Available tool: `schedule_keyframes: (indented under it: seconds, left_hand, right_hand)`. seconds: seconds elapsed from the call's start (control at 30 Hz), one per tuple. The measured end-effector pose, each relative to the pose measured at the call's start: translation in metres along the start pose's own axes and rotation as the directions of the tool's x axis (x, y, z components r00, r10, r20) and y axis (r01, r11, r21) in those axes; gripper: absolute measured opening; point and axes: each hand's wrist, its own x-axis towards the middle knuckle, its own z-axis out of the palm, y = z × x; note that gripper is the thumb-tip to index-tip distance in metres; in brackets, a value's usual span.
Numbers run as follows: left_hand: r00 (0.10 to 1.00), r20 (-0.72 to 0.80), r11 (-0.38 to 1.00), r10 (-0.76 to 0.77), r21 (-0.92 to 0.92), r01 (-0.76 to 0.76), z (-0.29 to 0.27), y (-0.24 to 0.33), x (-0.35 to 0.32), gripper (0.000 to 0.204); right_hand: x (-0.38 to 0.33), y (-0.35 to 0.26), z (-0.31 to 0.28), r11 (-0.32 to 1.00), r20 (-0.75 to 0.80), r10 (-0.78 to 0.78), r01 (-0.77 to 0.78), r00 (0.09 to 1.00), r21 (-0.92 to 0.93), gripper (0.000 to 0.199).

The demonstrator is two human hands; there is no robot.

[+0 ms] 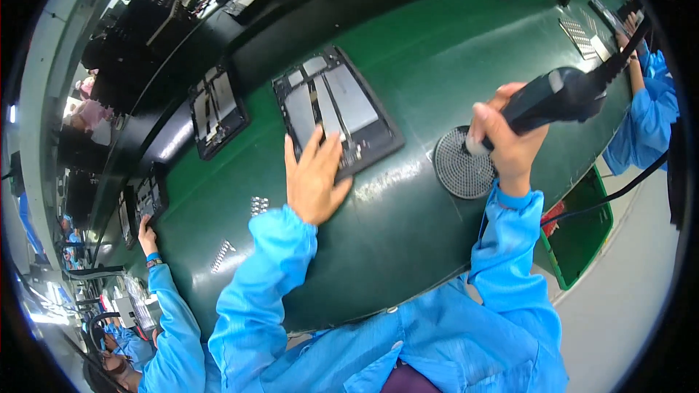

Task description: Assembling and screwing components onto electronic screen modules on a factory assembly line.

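Note:
An opened tablet (358, 105), its silver batteries and dark ribbon cables bare, lies on the green bench mat in front of me. My left hand (314, 183) rests with spread fingers on its near edge, holding no tool. In my right hand (515, 149) is a black corded electric screwdriver (547, 100), gripped around its body and tilted. Its pale tip end points down at a round perforated tray (463, 175), grey with a grid of small holes. Whether the tip touches the tray I cannot tell.
Another opened tablet (218, 113) lies to the left. Strips of small parts (222, 256) sit near my left sleeve. A co-worker's hand (146, 234) touches a device at far left; another co-worker's sleeve (648, 113) is at right. A green bin (582, 240) stands beside the bench.

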Motion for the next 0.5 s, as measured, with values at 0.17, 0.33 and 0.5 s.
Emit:
schedule_keyframes:
  seconds: [0.17,0.33,0.5]
  left_hand:
    - [0.996,-0.077,0.977,0.041,-0.205,-0.057,0.0,0.051,-0.058,0.055]
    - [0.996,-0.081,0.936,0.043,-0.345,-0.069,0.016,0.081,-0.091,0.048]
    - [0.995,-0.098,0.91,0.036,-0.408,-0.073,0.021,0.086,-0.073,0.041]
  right_hand:
    - [0.012,0.013,-0.013,1.0,-0.038,0.002,-0.002,0.999,-0.004,0.027]
    - [0.009,0.017,-0.005,0.996,0.002,0.039,-0.039,0.999,-0.079,0.025]
    - [0.008,0.021,-0.004,0.993,0.012,0.073,-0.072,0.997,-0.093,0.024]
